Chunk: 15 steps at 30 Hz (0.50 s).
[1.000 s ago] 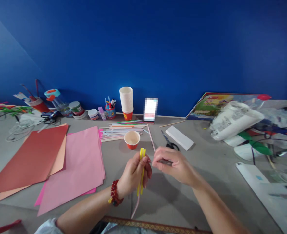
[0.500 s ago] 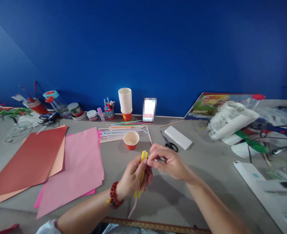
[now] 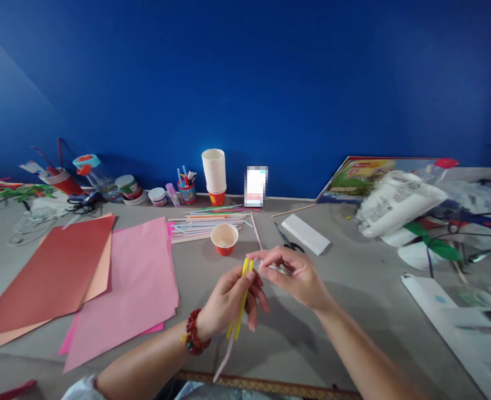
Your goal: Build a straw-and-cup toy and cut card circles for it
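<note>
Upright in my left hand point(image 3: 232, 293), pinched between thumb and fingers, are some yellow straws point(image 3: 245, 266) with a pale pink straw point(image 3: 228, 355) alongside. The pink one sticks out below the fist and bends toward the table edge. My right hand point(image 3: 295, 275) is beside their upper ends, its index fingertip at the top. Something small, clear and whitish shows between its curled fingers; its kind is not clear. Beyond the hands stands a white-lined red paper cup point(image 3: 224, 249). Black-handled scissors point(image 3: 289, 240) lie partly behind my right hand.
Loose straws point(image 3: 206, 225) lie behind the cup, near stacked paper cups point(image 3: 214, 172) and a phone point(image 3: 255, 186). Pink paper point(image 3: 124, 289) and red paper point(image 3: 49, 278) cover the left side. A folded white paper point(image 3: 306, 234) and plastic-wrapped cups point(image 3: 399, 203) are to the right.
My right hand has shifted slightly right, its index finger now stretched to the straw tops. The left fingers have loosened and spread a little. The pink straw's lower end has swung slightly left.
</note>
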Each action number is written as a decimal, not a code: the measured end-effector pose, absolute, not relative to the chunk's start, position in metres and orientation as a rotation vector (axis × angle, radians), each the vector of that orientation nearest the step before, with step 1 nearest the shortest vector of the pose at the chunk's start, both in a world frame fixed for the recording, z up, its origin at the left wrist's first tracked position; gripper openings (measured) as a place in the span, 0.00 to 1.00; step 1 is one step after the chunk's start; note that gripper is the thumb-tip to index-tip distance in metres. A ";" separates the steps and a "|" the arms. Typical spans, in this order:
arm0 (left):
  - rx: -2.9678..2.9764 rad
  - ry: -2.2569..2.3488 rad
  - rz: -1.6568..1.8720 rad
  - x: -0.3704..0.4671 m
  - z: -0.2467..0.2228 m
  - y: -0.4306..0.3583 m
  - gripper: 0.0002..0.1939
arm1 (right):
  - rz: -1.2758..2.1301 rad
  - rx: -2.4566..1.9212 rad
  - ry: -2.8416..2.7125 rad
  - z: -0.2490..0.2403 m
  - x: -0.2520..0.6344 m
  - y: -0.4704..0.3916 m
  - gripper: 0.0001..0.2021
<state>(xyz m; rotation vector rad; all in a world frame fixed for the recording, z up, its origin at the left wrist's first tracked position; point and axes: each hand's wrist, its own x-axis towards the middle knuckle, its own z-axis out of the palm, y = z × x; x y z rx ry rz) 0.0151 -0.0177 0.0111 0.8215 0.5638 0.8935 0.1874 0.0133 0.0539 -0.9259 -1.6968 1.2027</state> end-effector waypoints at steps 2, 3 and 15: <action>0.797 0.552 0.900 0.015 0.009 -0.017 0.16 | 1.232 -0.923 -1.663 0.052 0.186 0.014 0.05; 0.786 0.553 0.904 0.015 0.008 -0.016 0.15 | 1.249 -0.915 -1.638 0.051 0.185 0.015 0.05; 1.025 0.743 0.874 0.013 0.009 -0.019 0.18 | 1.454 -0.877 -1.550 0.045 0.184 0.019 0.06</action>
